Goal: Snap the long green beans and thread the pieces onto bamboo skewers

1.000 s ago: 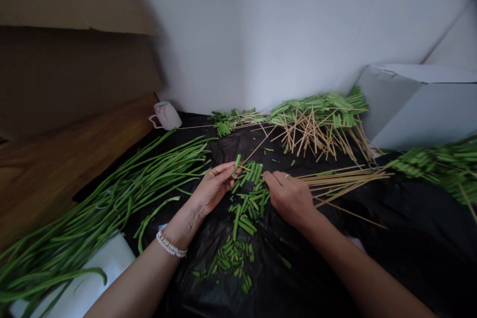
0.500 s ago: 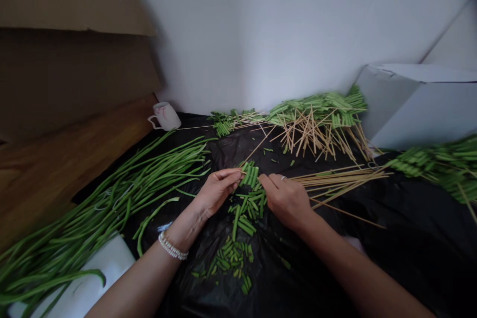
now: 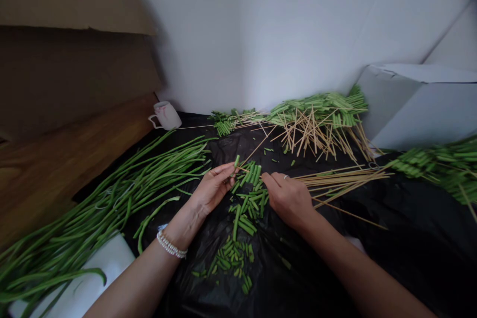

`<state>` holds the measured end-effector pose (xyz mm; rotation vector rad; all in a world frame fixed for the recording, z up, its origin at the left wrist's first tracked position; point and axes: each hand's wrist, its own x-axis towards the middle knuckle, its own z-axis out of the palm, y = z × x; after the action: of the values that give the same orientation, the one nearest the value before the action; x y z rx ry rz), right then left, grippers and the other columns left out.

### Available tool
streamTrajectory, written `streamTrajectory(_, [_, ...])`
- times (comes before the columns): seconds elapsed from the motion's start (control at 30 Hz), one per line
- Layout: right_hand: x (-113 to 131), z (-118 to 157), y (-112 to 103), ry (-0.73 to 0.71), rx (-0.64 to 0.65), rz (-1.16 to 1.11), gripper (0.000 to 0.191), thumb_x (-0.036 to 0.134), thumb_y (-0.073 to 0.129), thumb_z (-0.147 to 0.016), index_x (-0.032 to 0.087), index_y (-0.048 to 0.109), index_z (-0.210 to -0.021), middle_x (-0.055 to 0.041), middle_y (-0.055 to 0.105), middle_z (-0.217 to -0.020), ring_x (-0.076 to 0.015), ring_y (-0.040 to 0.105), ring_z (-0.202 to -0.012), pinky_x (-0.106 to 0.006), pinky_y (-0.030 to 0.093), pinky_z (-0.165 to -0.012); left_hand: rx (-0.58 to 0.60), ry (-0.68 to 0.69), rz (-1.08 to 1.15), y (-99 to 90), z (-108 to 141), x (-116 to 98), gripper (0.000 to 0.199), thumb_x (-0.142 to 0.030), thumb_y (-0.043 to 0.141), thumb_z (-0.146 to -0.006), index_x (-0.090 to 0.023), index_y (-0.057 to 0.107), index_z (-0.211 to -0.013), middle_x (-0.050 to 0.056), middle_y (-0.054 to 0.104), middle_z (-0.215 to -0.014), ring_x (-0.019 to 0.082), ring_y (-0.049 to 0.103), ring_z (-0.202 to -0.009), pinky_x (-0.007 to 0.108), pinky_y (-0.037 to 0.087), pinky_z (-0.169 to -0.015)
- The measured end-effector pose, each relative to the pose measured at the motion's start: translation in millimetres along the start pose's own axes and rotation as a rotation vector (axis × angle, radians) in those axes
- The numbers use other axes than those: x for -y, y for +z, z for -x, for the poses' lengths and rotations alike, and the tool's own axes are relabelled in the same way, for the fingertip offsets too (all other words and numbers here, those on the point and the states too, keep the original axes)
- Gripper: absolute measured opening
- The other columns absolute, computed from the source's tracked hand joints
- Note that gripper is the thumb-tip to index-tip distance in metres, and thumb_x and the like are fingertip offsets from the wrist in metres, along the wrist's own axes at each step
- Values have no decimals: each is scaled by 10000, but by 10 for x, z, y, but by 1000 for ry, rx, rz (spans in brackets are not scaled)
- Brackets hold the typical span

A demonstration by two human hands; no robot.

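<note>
Between the thumb and fingers of my left hand (image 3: 218, 184) is a short cut piece of green bean (image 3: 237, 160), held upright at the tip of a thin wooden skewer (image 3: 243, 169). My right hand (image 3: 288, 198) is closed round that skewer, on which several bean pieces (image 3: 254, 174) sit side by side. Just below both hands, loose cut bean pieces (image 3: 246, 213) lie on black plastic sheeting (image 3: 276, 278). A bundle of bare skewers (image 3: 343, 181) rests right of my right hand, partly hidden behind it.
Long whole beans (image 3: 149, 174) spread over the left side, partly on a white board (image 3: 108, 263). A mug (image 3: 166, 115) stands by the wall. Filled skewers are piled at the back (image 3: 316, 109) and right (image 3: 443, 164). A cardboard box (image 3: 74, 59) and white box (image 3: 421, 104) flank the space.
A bean piece now shows upright in my left fingers at the skewer's tip. My left hand has shifted slightly left, and my right hand slightly right with the skewer.
</note>
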<state>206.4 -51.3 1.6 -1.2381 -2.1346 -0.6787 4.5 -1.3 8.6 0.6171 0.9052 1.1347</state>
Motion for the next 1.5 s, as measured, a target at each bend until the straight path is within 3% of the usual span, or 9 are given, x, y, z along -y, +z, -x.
streamTrajectory(0.37, [29,14,-2,11,41,-4,212,55,495,-865,149,678,-915,-21,592,-690,-159,513,-627,-294,279,-572,-17,24,-48,-7,-5,19,224,-116,861,-611,-111,770,-815,52,740,-777,77,633,-687,157,500,-637])
streamTrajectory(0.57, [41,24,16,21,54,-21,204,45,506,-848,147,675,-897,-20,592,-685,-160,507,-610,-300,271,-564,-20,131,-152,-4,1,67,321,-229,904,-551,-122,778,-826,51,744,-764,94,629,-680,200,498,-673])
streamTrajectory(1.1, [67,38,22,22,72,-36,209,51,495,-857,143,662,-941,-24,600,-705,-152,500,-632,-299,281,-567,58,-64,-76,-7,12,35,213,-141,868,-616,-92,745,-782,48,703,-728,64,604,-614,150,502,-584])
streamTrajectory(1.5, [83,43,22,26,96,-59,178,70,509,-860,156,655,-915,-22,596,-714,-159,499,-642,-303,287,-579,96,-90,-92,-8,33,31,210,-150,866,-625,-87,740,-781,50,703,-740,68,611,-631,156,505,-597])
